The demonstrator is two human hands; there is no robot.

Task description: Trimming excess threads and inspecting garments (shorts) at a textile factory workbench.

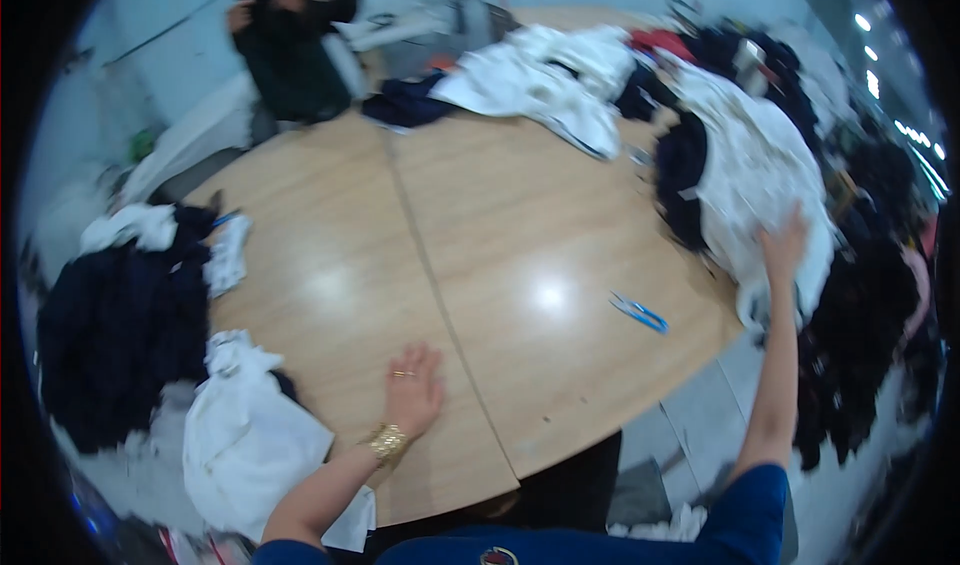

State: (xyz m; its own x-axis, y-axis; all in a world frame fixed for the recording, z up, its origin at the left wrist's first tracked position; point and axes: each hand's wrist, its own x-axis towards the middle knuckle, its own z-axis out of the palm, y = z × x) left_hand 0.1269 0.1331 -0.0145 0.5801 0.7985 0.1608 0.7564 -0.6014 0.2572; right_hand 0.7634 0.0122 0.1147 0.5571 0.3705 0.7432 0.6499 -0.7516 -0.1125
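My left hand [413, 395] lies flat on the pale wooden table [330, 195] with its fingers stretched out and nothing in it. A gold bracelet circles that wrist. To the right, my right hand [785, 245] reaches out onto a heap of white garments [750, 165] at the table's edge. Its thumb stands apart from the fingers, which rest against the white cloth and look slightly blurred. Between the two hands, a pair of blue-handled thread snips [639, 313] lies on the tabletop, touched by neither.
Dark garments [120, 335] and a white garment [250, 435] hang over the left edge. More white clothing [545, 75] lies at the far side. Black clothes [860, 335] are piled at the right. A person in dark clothes [295, 55] stands beyond the table.
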